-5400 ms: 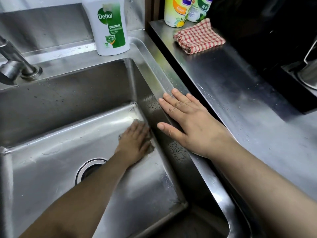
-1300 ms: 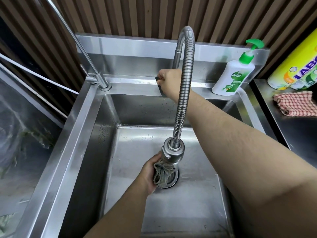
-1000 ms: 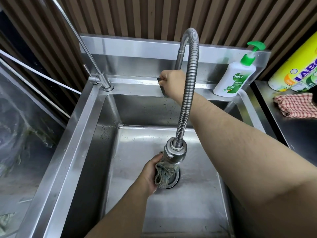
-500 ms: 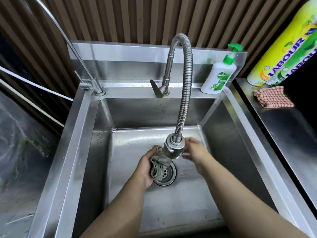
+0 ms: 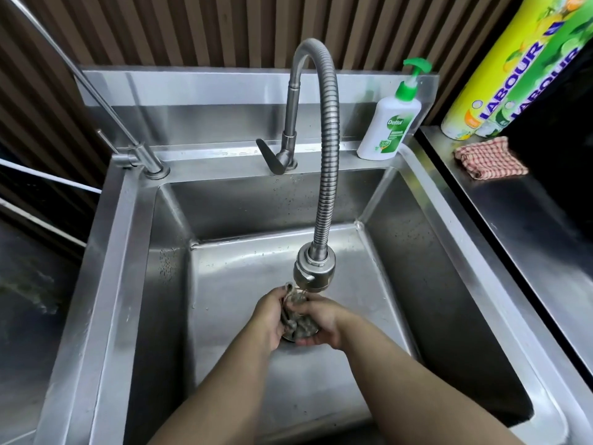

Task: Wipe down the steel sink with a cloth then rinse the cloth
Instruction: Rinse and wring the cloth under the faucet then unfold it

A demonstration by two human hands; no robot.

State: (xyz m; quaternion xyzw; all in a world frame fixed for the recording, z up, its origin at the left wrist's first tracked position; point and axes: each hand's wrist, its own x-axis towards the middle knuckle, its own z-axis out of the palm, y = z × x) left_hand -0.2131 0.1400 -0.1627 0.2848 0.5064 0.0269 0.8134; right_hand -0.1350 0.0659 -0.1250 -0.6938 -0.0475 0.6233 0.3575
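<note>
A deep steel sink [image 5: 401, 268] fills the view. Its flexible ribbed faucet [image 5: 327, 175] bends down to a spray head [image 5: 313, 273] over the drain, and water falls from it. Directly under the head, a wet, crumpled grey-green cloth [image 5: 296, 322] is bunched between both hands. My left hand [image 5: 271, 316] grips it from the left, and my right hand [image 5: 321, 322] cups and grips it from the right. The drain is mostly hidden beneath the cloth and hands.
The faucet lever [image 5: 271, 157] sits on the back ledge, with a thin second tap [image 5: 141, 155] at the left corner. A Dettol pump bottle [image 5: 390, 130] stands at the back right. On the right counter lie a red checked cloth [image 5: 489, 157] and yellow-green cleaner bottles [image 5: 500, 75].
My right hand left the faucet lever and came down to the cloth under the spray head. Both hands now hold the cloth together; earlier only the left held it. Water now runs.
</note>
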